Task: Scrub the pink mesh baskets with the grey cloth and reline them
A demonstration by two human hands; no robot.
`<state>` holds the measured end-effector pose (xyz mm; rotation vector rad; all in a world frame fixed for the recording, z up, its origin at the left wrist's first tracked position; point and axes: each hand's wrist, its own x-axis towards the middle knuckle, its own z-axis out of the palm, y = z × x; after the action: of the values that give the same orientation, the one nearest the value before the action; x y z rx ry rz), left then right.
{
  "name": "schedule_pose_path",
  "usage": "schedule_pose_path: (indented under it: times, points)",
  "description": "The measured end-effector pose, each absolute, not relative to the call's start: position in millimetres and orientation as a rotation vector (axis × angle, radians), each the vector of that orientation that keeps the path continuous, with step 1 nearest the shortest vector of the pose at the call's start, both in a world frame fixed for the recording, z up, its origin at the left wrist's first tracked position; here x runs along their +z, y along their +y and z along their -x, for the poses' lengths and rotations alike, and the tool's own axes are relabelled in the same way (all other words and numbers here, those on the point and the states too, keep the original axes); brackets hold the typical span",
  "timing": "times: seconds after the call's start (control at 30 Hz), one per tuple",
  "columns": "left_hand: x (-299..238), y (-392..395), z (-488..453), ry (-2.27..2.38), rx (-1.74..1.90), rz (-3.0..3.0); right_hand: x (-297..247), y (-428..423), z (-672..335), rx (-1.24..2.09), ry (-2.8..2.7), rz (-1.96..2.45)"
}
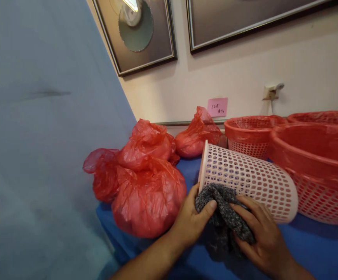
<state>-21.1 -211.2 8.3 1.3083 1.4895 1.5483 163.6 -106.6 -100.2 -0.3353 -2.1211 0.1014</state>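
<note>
A pale perforated plastic waste basket (pixel 244 173) lies on its side on the blue-covered table. My left hand (pixel 194 216) is closed around its left end, with the thumb over a dark grey speckled cloth (pixel 221 202) and the fingers partly hidden at the rim. My right hand (pixel 259 229) grips the bunched cloth against the near side of the basket. Part of the cloth hangs down below both hands.
Several filled red plastic bags (pixel 148 194) sit left of the basket. Red-lined baskets (pixel 314 155) stand at right. A pink note (pixel 217 107) and a socket (pixel 270 92) are on the wall, under framed pictures (pixel 163 58). A blue-grey surface (pixel 40 136) rises at left.
</note>
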Motion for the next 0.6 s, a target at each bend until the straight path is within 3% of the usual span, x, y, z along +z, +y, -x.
schedule_pose_path:
  times: [0.33, 0.6]
  points:
    - [-18.2, -150.0, 38.9, 1.579, 1.74, -1.106, -119.1, -106.1, -149.8, 0.328, -2.061, 0.261]
    - [-58.3, -142.5, 36.7, 1.656, 1.814, -1.167, -76.6, -71.3, -162.6, 0.365, -1.423, 0.62]
